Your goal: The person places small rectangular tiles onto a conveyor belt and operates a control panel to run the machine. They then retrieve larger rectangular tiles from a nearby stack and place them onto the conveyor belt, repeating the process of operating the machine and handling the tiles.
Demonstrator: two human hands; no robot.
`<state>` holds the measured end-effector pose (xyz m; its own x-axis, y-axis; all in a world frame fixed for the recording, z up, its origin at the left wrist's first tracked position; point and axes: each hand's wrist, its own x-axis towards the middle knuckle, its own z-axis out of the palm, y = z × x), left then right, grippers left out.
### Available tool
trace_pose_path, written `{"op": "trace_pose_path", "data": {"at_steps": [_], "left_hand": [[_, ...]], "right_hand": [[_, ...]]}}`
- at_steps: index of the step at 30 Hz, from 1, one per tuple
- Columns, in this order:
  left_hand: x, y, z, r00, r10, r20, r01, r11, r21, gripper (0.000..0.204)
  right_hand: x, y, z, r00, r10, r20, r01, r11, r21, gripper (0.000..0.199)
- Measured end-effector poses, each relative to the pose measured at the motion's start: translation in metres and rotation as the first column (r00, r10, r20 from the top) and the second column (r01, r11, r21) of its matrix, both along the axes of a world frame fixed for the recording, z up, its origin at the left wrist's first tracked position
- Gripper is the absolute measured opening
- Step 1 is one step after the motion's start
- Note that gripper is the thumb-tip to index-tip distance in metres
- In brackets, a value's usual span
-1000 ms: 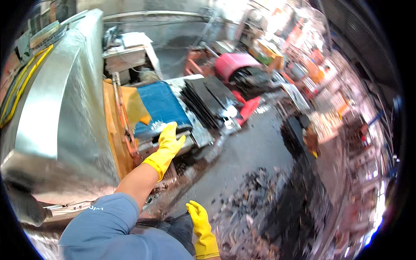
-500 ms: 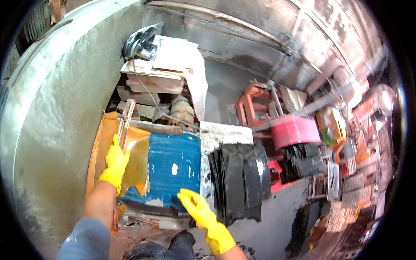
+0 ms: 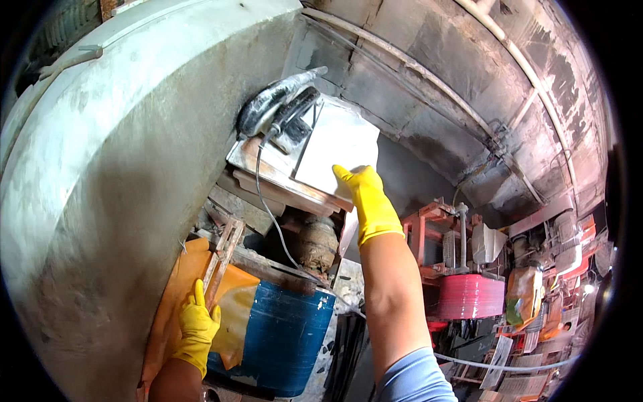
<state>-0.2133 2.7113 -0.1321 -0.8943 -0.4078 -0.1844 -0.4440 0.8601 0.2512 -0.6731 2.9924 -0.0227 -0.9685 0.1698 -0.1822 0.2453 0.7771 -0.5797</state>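
Observation:
My left hand (image 3: 196, 328), in a yellow rubber glove, is closed around the lower part of a narrow worn frame (image 3: 225, 253), its index finger and thumb on either side. The frame lies across an orange sheet (image 3: 175, 285), which partly covers a curved blue surface (image 3: 284, 328). Farther out, my right hand (image 3: 368, 197), gloved alike, is at the near right edge of a white sheet (image 3: 338, 144) on a raised stack. Its thumb lies on the sheet; the other fingers look curled at the edge, partly hidden.
A powder-covered power tool (image 3: 278, 110) rests on the stack, its grey cable (image 3: 268, 208) hanging toward the blue surface. A concrete wall (image 3: 134, 181) curves along the left. Right stand a red metal frame (image 3: 429, 228), a pink stack (image 3: 471, 296) and black sheets (image 3: 348, 355).
My right hand has gone from beside the blue surface up and forward to the white sheet. My left hand stays on the frame. The view has shifted toward the raised stack.

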Motion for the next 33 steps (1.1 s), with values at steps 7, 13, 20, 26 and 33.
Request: {"op": "trace_pose_path", "data": {"at_steps": [7, 13, 20, 26, 33], "left_hand": [[0.002, -0.002, -0.007, 0.991, 0.064, 0.119, -0.067, 0.998, 0.018, 0.1], [0.0, 0.0, -0.009, 0.994, 0.064, 0.089, -0.064, 0.998, -0.004, 0.101], [0.009, -0.008, -0.029, 0.999, -0.019, 0.036, 0.02, 0.999, -0.05, 0.101], [0.002, -0.003, -0.012, 1.0, 0.025, 0.011, -0.025, 0.999, -0.021, 0.099], [0.003, -0.004, -0.007, 0.998, 0.026, 0.051, -0.027, 0.999, 0.017, 0.101]], "right_hand": [[-0.031, -0.013, -0.006, 0.989, 0.094, 0.111, -0.105, 0.989, 0.101, 0.098], [-0.042, 0.002, 0.0, 0.98, 0.147, 0.136, -0.138, 0.988, -0.075, 0.099], [-0.007, 0.012, 0.035, 0.964, 0.116, 0.239, 0.048, 0.807, -0.588, 0.083], [-0.017, 0.005, 0.016, 0.988, 0.051, 0.147, 0.062, 0.736, -0.675, 0.087], [0.048, 0.032, 0.033, 0.971, 0.088, 0.223, 0.097, 0.708, -0.7, 0.064]]}}
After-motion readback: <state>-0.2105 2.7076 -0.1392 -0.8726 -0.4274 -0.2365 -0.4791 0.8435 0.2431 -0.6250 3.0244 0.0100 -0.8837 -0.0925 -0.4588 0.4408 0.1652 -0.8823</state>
